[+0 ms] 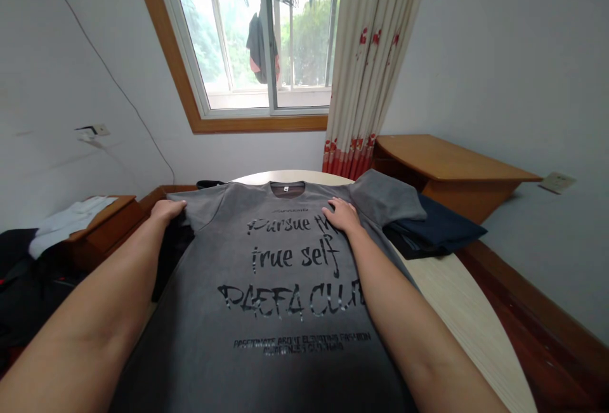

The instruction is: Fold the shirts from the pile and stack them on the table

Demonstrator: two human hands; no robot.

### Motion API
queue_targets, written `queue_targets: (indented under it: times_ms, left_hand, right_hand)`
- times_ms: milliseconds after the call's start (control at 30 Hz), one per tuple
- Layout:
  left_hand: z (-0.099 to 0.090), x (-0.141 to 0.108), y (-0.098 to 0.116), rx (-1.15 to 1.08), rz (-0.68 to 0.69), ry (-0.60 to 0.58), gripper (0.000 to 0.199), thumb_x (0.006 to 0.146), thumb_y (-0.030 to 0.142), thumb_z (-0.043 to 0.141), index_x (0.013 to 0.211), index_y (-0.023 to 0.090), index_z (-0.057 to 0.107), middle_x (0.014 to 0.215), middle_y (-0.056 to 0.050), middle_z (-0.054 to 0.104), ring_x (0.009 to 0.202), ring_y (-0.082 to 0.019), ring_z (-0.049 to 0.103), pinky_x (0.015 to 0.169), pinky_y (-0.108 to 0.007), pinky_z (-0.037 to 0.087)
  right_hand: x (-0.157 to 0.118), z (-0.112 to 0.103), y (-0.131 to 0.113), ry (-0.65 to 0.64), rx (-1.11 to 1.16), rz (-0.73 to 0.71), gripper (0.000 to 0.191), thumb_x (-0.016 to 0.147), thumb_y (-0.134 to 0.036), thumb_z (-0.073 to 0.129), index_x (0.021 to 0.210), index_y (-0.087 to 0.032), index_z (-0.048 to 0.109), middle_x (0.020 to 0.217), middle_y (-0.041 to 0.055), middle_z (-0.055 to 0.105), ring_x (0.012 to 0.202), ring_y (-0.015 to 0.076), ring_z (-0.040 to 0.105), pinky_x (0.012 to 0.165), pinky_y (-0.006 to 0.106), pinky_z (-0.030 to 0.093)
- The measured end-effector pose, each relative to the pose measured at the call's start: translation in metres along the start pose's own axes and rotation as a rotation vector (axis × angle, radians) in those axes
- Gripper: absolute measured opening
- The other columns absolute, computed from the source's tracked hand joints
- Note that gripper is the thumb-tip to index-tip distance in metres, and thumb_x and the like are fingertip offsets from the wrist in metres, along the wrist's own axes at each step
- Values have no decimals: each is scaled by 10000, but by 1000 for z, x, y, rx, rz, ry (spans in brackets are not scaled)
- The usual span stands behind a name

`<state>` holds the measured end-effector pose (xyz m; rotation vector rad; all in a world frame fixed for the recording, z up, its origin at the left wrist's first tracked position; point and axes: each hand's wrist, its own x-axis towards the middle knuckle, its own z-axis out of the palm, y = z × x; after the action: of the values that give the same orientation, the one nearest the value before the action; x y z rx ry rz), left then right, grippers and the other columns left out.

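Observation:
A dark grey T-shirt (285, 280) with black lettering lies spread front side up on a pale round table (466, 299), its collar toward the window. My left hand (167, 210) is closed on the edge of the sleeve at the left. On the upper right of the chest, beside the printed words, my right hand (343, 215) rests with its fingers apart and holds nothing. The right sleeve lies out over a dark folded garment.
Dark blue folded clothes (438, 226) lie at the table's right edge. A wooden desk (457, 159) stands at the back right, near a long curtain (371, 70). At left, white cloth (71, 222) lies on wooden furniture beside dark items (33, 292).

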<state>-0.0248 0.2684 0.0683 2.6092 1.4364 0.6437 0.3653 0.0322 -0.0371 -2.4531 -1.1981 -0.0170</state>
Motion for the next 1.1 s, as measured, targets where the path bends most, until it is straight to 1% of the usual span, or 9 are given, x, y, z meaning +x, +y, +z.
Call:
queue_targets:
  times_ms: [100, 167, 233, 300, 400, 567, 700, 867, 1100]
  left_hand:
    - [-6, 18, 3, -94, -370, 56, 542, 1013, 515, 387, 1015, 54, 671, 1019, -152, 711, 984, -326, 665, 806, -411, 546]
    - [-5, 25, 23, -117, -442, 232, 486, 1008, 453, 386, 1080, 42, 635, 1153, -164, 673, 1071, -323, 633, 884, -430, 520]
    - [0, 22, 48, -118, -289, 372, 388, 994, 405, 416, 1169, 107, 593, 1325, -118, 606, 1195, -270, 569, 1011, -403, 463]
    - [9, 11, 70, -100, 23, 430, 327, 970, 416, 473, 1152, 172, 593, 1394, -75, 570, 1268, -247, 514, 1091, -392, 401]
    - [27, -7, 83, -21, 287, 334, 378, 943, 478, 514, 1191, 205, 600, 1425, -81, 554, 1326, -280, 471, 1115, -423, 368]
    - [55, -12, 57, 177, 202, -28, 656, 864, 611, 578, 1357, 177, 558, 1428, -163, 543, 1293, -358, 503, 1037, -459, 437]
    - [61, -6, 31, 250, 211, -202, 626, 830, 617, 609, 1314, 220, 615, 1411, -147, 560, 1281, -365, 529, 1004, -435, 477]
    - [59, 11, 12, 92, -31, -244, 566, 830, 517, 619, 1275, 167, 621, 1235, -164, 680, 1154, -338, 644, 931, -386, 516]
    - [57, 25, -11, -285, -250, -453, 431, 718, 595, 708, 750, 172, 639, 841, -118, 728, 840, -298, 706, 673, -325, 537]
  right_hand:
    - [0, 1, 1, 2, -5, -9, 524, 975, -464, 485, 1401, -175, 584, 1559, 115, 452, 1450, 257, 390, 1207, 451, 256]
    - [0, 2, 2, 4, -8, -11, 521, 976, -462, 482, 1399, -177, 585, 1556, 114, 456, 1452, 254, 390, 1207, 440, 256]
    - [1, 3, 3, 5, -9, -14, 517, 976, -460, 482, 1398, -181, 588, 1553, 110, 461, 1453, 254, 388, 1205, 432, 259]
    - [1, 4, 4, 6, -9, -16, 514, 975, -460, 483, 1396, -185, 591, 1550, 107, 466, 1452, 257, 389, 1204, 434, 259]
    - [1, 4, 4, 9, -8, -15, 517, 972, -463, 486, 1395, -186, 593, 1550, 107, 466, 1448, 262, 393, 1206, 443, 255]
    - [1, 4, 4, 16, 0, -18, 518, 970, -462, 491, 1387, -174, 601, 1542, 107, 477, 1444, 256, 401, 1210, 435, 255]
    - [1, 4, 4, 19, 0, -23, 513, 966, -453, 499, 1378, -169, 609, 1533, 112, 487, 1438, 254, 409, 1204, 419, 267]
    - [1, 4, 4, 19, 7, -20, 505, 963, -447, 499, 1375, -178, 613, 1532, 105, 490, 1436, 252, 413, 1203, 420, 268]
    - [1, 3, 4, 13, 5, -12, 499, 966, -448, 506, 1376, -185, 613, 1537, 99, 485, 1443, 259, 406, 1206, 430, 263]
